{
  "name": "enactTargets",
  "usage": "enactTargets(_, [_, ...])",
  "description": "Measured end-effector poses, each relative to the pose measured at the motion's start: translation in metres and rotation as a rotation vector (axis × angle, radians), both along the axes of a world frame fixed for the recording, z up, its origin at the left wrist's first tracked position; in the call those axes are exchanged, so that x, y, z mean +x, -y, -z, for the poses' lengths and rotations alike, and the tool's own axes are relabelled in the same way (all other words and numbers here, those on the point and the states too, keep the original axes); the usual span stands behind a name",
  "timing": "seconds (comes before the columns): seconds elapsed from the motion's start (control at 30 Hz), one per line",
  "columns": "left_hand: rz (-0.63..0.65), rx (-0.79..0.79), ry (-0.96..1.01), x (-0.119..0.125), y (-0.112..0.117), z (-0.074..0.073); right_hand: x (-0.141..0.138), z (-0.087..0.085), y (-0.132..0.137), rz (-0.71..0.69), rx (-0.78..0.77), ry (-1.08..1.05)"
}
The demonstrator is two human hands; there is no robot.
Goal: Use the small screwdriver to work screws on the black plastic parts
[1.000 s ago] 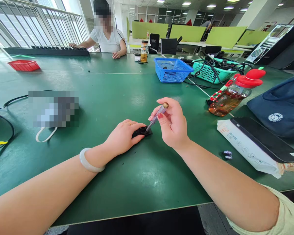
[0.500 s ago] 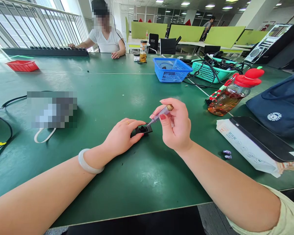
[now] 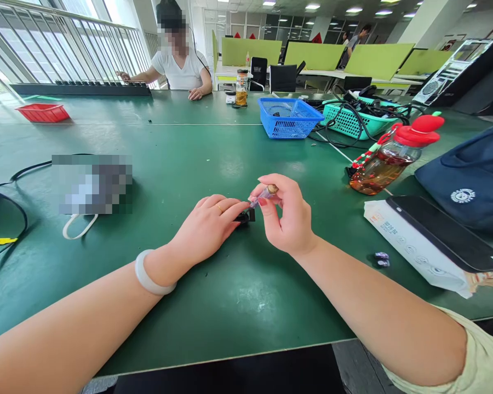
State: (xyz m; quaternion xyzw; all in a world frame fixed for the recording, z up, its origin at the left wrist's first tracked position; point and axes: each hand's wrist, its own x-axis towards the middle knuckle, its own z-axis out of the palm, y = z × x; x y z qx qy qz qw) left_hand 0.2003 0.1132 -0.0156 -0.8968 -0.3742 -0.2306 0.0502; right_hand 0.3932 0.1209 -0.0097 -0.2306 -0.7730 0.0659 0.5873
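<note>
A small black part [image 3: 245, 216] lies on the green table [image 3: 230, 295] in front of me. My left hand [image 3: 207, 225] presses on it with its fingers laid over most of it, a ring on one finger and a pale bangle at the wrist. My right hand [image 3: 285, 213] pinches a small clear-handled screwdriver [image 3: 264, 194], held low and nearly level, its tip at the part. Two tiny dark pieces [image 3: 381, 259] lie to the right of my right forearm.
A red-capped bottle [image 3: 388, 158] lies on its side at the right, beside a dark blue bag [image 3: 472, 180] and a phone on a white packet [image 3: 419, 241]. Blue basket [image 3: 287, 116], green basket with cables [image 3: 353, 120], red tray [image 3: 43, 112]. A person sits at the far side.
My right hand has dropped and tipped the screwdriver from steeply upright to almost flat. My left fingers have slid further over the black part, which now shows less.
</note>
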Motion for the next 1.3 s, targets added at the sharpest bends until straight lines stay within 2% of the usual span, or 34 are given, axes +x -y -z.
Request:
enactTargets(0.1, [-0.044, 0.060, -0.027, 0.000, 0.004, -0.004, 0.002, 0.001, 0.001, -0.005, 0.120, -0.092])
enactTargets(0.2, [-0.179, 0.064, 0.002, -0.005, 0.005, -0.007, 0.006, -0.002, 0.000, 0.021, 0.161, -0.153])
enactTargets(0.37, [-0.485, -0.047, -0.065, -0.029, -0.003, -0.006, 0.009, -0.004, -0.004, 0.076, 0.008, -0.071])
enactTargets(0.47, [-0.533, -0.120, -0.153, -0.037, -0.006, -0.003, 0.008, -0.001, -0.005, 0.092, -0.127, -0.042])
enactTargets(0.57, [-0.495, -0.169, -0.232, -0.034, -0.003, -0.002, 0.007, 0.001, -0.005, 0.073, -0.209, -0.080])
enactTargets(0.67, [-0.462, -0.166, -0.181, -0.026, 0.000, -0.002, 0.006, 0.001, -0.004, 0.037, -0.230, -0.085])
enactTargets(0.77, [-0.333, -0.193, -0.061, -0.021, 0.000, -0.001, 0.005, 0.001, -0.003, 0.016, -0.233, -0.077])
enactTargets(0.87, [-0.185, -0.315, 0.011, -0.020, 0.000, 0.000, 0.006, 0.002, -0.004, 0.011, -0.249, -0.083])
enactTargets(0.97, [-0.071, -0.451, -0.057, -0.021, 0.001, 0.003, 0.006, 0.003, -0.005, 0.009, -0.265, -0.090])
enactTargets(1.03, [-0.015, -0.482, -0.117, -0.022, 0.002, 0.004, 0.006, 0.004, -0.005, 0.001, -0.268, -0.092])
enactTargets(1.3, [0.041, -0.447, -0.107, -0.021, 0.001, 0.002, 0.005, 0.003, -0.003, -0.017, -0.280, -0.082])
